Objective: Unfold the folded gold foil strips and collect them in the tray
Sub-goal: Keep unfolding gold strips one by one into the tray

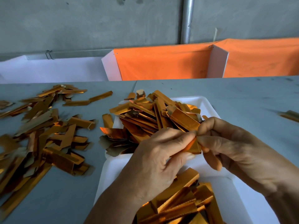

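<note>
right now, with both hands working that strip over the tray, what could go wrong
1. Both hands, left hand and right hand, pinch one gold strip at close points; pulling hard could tear the foil.
2. The heap already hangs over the left rim of the white tray, so more strips may slide onto the table.
3. Spilled pieces could mix with the loose pile beside it.

A grey bench (226,94) fills the lower part of the view, its surface scuffed and marked, with a seam (135,88) running across it near the far edge. Behind it stands a bare concrete wall (97,21), mottled with dark spots. A metal pipe (187,20) runs upright against the wall. Along the bench's back edge hang an orange cloth (161,63) and a white sheet (56,70), split by white panels (216,62). The light is soft and even.
</note>
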A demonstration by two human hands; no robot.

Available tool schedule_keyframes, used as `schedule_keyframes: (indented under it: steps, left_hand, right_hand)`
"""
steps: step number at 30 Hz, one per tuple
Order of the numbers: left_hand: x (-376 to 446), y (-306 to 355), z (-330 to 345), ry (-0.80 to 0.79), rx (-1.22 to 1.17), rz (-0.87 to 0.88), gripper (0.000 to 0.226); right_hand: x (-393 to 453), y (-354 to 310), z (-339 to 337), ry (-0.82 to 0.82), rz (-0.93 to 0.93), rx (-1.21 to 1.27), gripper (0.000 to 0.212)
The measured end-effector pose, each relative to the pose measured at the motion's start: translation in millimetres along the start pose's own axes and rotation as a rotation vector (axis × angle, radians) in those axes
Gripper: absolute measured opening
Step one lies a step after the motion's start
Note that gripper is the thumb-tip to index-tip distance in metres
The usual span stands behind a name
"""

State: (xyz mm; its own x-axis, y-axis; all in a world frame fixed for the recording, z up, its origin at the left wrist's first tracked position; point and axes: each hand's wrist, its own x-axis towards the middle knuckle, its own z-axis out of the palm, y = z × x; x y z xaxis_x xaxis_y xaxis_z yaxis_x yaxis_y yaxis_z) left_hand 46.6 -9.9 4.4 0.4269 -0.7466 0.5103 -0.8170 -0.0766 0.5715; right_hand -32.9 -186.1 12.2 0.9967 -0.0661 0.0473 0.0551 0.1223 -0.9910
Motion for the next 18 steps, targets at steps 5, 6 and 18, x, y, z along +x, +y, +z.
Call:
schedule_keyframes:
  steps: [5,6,18]
  left_hand:
    - [-0.5,2.2,-1.9,0.018,-0.218,-0.04,0.043]
    - [-0.9,2.8,-1.9,0.018,-0.234,-0.038,0.043]
    - [-0.6,0.9,-2.2,0.004,-0.212,-0.015,0.039]
  right_hand:
    - [2.7,5.4,0.2,-0.095,0.018,0.289,0.023]
    - [3.2,6.2,0.3,-0.113,0.033,0.347,0.026]
    - [6.0,8.6,3.4,-0.101,0.143,0.426,0.038]
